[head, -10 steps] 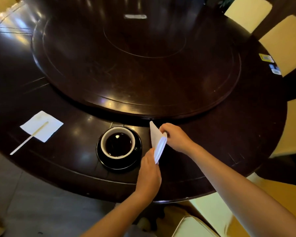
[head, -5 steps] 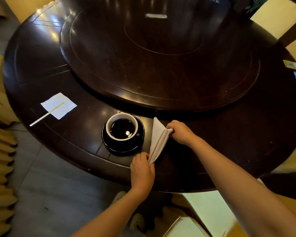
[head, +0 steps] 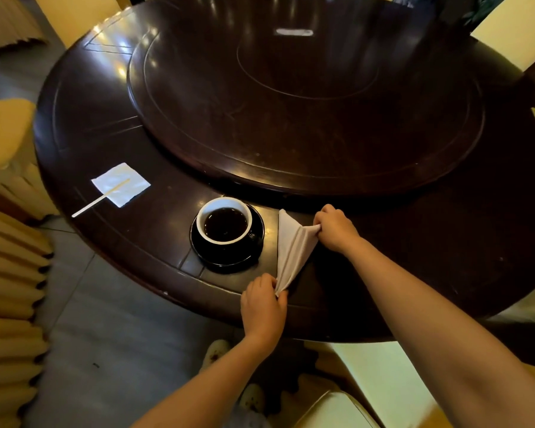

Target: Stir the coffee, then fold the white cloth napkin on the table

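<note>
The napkin (head: 292, 248) runs lower-centre to upper-right, apparently half-folded; left hand (head: 263, 307) pinches its near tip, right hand (head: 334, 227) its side corner.

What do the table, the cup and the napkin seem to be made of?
Table: probably dark wood with a glossy varnish; plank seams and bright reflections show.
Cup: likely glazed ceramic; it is white and smooth, with a thick rim and a slight shine.
Napkin: white cloth, matte; it hangs in soft folds, not sharp creases.
</note>
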### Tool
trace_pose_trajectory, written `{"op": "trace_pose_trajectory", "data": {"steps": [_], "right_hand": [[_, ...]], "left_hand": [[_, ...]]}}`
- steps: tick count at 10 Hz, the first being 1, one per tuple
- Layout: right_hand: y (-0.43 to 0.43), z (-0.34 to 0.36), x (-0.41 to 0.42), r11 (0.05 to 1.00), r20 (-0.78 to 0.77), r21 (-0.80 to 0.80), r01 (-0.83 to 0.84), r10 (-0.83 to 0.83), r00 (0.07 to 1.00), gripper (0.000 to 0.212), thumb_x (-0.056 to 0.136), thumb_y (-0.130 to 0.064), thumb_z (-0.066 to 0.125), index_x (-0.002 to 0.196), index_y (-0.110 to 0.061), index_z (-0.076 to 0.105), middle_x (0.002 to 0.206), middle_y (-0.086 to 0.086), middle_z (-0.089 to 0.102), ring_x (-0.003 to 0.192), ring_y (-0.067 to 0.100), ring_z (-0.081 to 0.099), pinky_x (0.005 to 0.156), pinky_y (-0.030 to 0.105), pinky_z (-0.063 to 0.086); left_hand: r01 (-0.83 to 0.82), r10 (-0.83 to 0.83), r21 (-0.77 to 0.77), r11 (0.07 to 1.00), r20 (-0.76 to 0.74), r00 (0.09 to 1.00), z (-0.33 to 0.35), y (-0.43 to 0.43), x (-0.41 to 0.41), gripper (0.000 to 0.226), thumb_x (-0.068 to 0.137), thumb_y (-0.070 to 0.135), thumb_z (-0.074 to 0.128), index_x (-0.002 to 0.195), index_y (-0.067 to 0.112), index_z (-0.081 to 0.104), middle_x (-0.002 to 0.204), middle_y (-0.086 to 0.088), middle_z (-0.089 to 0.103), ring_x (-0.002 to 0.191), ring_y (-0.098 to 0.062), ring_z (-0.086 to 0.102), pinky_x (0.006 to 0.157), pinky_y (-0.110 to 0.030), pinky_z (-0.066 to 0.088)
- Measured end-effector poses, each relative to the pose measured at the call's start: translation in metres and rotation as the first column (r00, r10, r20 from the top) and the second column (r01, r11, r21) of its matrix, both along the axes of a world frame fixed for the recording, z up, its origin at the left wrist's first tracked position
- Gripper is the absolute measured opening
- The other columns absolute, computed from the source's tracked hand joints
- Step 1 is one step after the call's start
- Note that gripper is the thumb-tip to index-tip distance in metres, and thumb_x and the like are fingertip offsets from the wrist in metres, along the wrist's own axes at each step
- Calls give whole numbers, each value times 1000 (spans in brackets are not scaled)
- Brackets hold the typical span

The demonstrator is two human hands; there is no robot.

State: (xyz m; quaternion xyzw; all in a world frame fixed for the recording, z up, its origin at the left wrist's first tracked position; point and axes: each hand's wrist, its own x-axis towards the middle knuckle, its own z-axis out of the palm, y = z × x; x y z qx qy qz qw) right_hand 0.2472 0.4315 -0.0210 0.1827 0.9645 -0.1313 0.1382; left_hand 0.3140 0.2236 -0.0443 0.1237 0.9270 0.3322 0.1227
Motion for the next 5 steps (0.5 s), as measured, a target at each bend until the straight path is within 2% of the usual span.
{"op": "trace_pose_trajectory", "data": {"steps": [2,3,5], "right_hand": [[6,-3,7,992,31,123,-3,-1,1000,23,89,-10,47,111,-15,53,123,10,46,112,30,42,90,38,38],[10,-9,17,993,23,84,87,-90,996,34,89,-11,49,123,-15,48,130,10,41,118,31,40,95,40,38],[1,-8,44,946,-42,-64,319,-322,946,44,86,-13,57,128,-12,45,134,12,40,124,31,39,98,42,40]], "left_hand": [[48,-49,-34,998,-22,999,1,-1,2,20,88,29,59,81,22,41,81,8,45,80,-12,44,69,-23,31],[79,-85,-97,992,-54,995,0,-6,3,20,89,34,57,83,24,40,83,9,46,79,-9,39,74,-24,30],[185,-193,-159,970,-39,980,4,-24,-2,12,91,33,51,86,25,45,87,9,50,90,-14,51,83,-28,32]]}}
